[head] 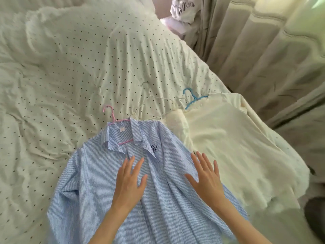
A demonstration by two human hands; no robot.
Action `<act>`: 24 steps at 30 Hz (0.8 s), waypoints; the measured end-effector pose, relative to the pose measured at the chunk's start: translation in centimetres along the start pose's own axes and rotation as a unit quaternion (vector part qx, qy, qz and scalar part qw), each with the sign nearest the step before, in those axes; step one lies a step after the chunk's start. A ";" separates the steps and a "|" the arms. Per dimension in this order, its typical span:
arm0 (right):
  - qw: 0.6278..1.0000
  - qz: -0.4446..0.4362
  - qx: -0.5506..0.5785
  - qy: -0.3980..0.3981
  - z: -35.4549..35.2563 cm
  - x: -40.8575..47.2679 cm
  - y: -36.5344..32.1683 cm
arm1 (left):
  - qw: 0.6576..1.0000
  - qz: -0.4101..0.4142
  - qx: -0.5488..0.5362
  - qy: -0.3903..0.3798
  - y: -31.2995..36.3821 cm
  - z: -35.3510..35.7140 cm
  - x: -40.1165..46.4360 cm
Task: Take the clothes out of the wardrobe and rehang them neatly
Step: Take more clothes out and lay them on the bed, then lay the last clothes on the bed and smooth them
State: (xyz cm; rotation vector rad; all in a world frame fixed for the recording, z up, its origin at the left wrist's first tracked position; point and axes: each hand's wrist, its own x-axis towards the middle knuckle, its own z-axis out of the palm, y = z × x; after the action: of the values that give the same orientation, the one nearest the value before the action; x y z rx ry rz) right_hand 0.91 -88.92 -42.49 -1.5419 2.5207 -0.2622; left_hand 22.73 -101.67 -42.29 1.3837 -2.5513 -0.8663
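A blue-and-white striped shirt (98,187) lies face up on the bed, with a pink hanger (112,115) inside its collar and the hook pointing away from me. My left hand (130,180) rests flat on the shirt's chest, fingers spread. My right hand (206,178) lies flat on the shirt's right side, also open. To the right lies a cream garment (228,143) on a blue hanger (192,97). A thin white wire hanger (153,99) lies bare on the bedding between the two hooks.
The bed is covered by a rumpled white quilt with small dark dots (79,67). Pale curtains (263,50) hang along the right side. A white item with dark lettering (184,9) sits at the top by the curtains.
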 end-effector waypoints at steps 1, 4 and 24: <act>1.000 0.009 0.006 0.018 -0.8 -1.3 0.9 | 1.000 0.018 0.005 0.002 1.0 -0.1 -0.1; 0.996 0.066 0.029 0.056 -3.2 -5.4 3.5 | 0.995 0.087 0.040 -0.006 5.0 0.1 -0.1; 0.842 0.489 -0.022 0.227 -18.0 -50.0 29.6 | 0.797 0.576 0.034 -0.178 50.3 22.5 -20.8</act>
State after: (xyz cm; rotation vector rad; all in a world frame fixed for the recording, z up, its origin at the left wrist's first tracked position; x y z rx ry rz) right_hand -6.47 -29.98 -29.28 -0.0141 3.2869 -0.4331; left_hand -10.18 -54.22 -30.82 -0.5182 -2.9123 -0.7573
